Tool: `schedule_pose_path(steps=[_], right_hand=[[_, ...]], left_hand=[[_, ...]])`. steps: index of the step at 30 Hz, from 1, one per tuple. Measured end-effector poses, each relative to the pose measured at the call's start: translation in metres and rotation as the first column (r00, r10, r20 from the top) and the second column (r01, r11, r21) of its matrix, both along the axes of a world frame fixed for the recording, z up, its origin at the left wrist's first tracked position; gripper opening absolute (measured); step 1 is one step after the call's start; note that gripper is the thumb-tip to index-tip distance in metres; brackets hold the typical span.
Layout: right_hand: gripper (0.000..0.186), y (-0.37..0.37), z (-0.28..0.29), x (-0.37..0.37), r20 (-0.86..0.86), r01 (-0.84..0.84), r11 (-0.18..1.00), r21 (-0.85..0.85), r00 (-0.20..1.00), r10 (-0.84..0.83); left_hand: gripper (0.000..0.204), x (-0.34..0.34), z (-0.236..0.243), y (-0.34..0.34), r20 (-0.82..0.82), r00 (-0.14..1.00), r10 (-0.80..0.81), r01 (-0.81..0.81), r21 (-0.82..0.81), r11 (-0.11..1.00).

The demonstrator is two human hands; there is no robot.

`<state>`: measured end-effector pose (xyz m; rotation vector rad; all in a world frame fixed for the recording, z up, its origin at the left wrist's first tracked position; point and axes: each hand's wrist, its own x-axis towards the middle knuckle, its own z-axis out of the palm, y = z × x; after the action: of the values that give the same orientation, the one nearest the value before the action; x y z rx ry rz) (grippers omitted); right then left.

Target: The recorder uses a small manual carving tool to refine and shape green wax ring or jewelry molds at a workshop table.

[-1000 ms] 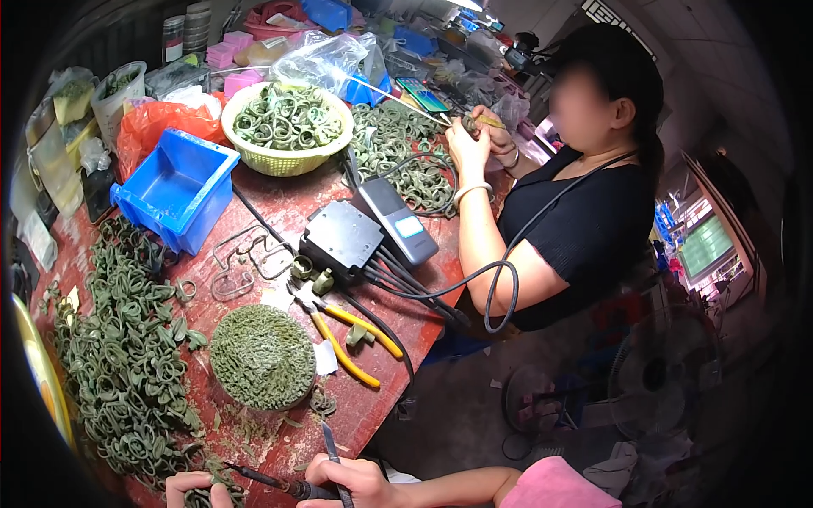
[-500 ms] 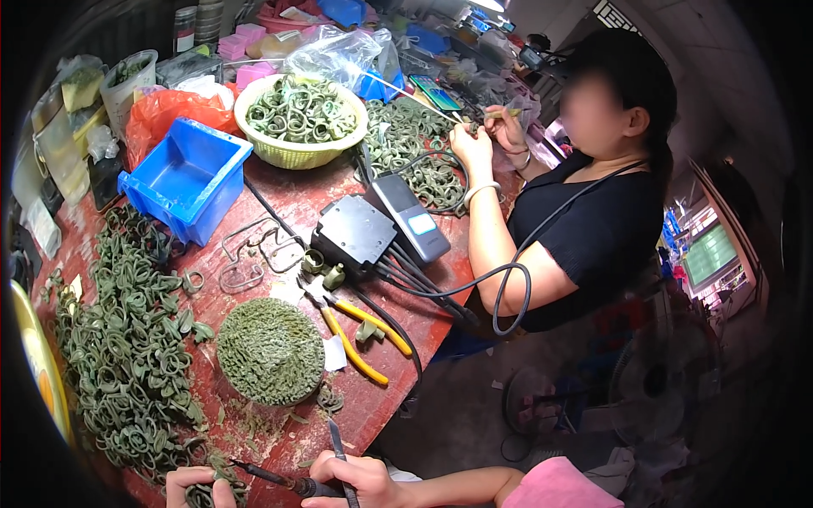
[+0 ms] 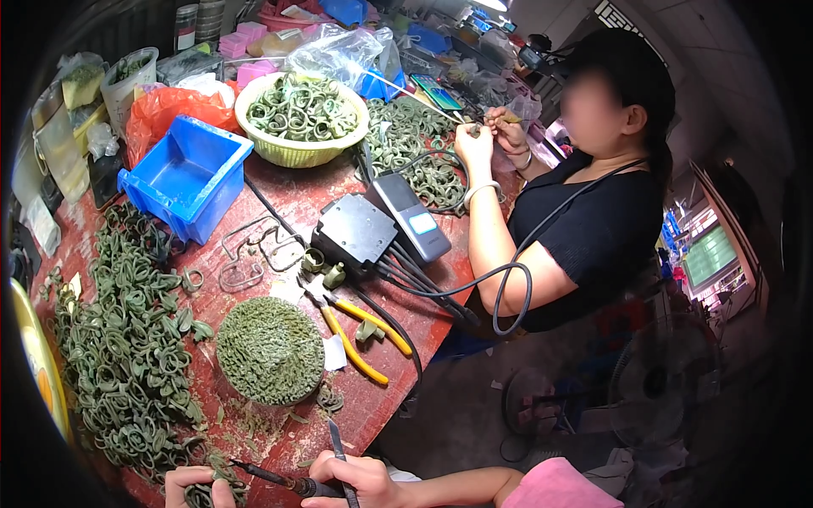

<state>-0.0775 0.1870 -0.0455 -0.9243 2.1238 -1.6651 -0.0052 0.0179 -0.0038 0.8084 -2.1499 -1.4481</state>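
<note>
At the lower edge my left hand [image 3: 196, 491] is closed, with a small green piece [image 3: 217, 466] seemingly pinched between its fingers, partly cut off by the frame. My right hand [image 3: 360, 481] grips a dark pen-shaped tool [image 3: 292, 483], like a soldering iron, whose thin tip reaches toward the left fingers. A narrow flat metal blade [image 3: 337, 442] also sticks up from the right hand. Left of and above my left hand spreads a heap of green rings [image 3: 127, 339]. A round block with a rough green mound [image 3: 271, 351] stands ahead.
Yellow-handled pliers [image 3: 356, 349], a black box with cables [image 3: 354, 230] and a grey power bank [image 3: 411, 218] lie on the red table [image 3: 406, 360]. Farther back are a blue bin [image 3: 190, 182] and a ring-filled basket [image 3: 302, 157]. A co-worker [image 3: 576, 212] sits at the right.
My hands and tools hold nearly the same place. The co-worker's hands have shifted slightly to the right.
</note>
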Motion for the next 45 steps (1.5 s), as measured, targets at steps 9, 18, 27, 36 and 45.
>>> schedule_pose_path(steps=[9,18,27,36,45], right_hand=[[0.031,0.001,-0.001,-0.002,-0.01,0.003,1.0,-0.003,1.0,-0.003],[0.028,0.001,-0.002,-0.007,-0.034,0.016,0.999,-0.041,0.999,-0.017],[0.033,0.005,-0.003,-0.007,0.154,-0.004,0.998,-0.06,0.988,0.013],[0.034,0.01,-0.01,0.0,0.124,0.026,0.998,-0.064,0.992,-0.018],[0.035,0.01,-0.011,0.002,0.116,0.029,0.997,-0.065,0.993,-0.021]], left_hand=[[0.009,0.002,-0.002,-0.002,0.014,1.0,-0.008,0.009,-0.019,1.0],[0.013,0.001,-0.004,0.0,-0.001,1.0,0.02,-0.02,0.028,0.999],[0.018,-0.001,-0.005,-0.011,-0.163,0.981,-0.104,0.114,0.047,0.992],[0.019,0.003,-0.009,-0.014,-0.169,0.974,-0.15,0.156,0.02,0.988],[0.019,0.003,-0.007,-0.015,-0.164,0.974,-0.156,0.163,0.032,0.986]])
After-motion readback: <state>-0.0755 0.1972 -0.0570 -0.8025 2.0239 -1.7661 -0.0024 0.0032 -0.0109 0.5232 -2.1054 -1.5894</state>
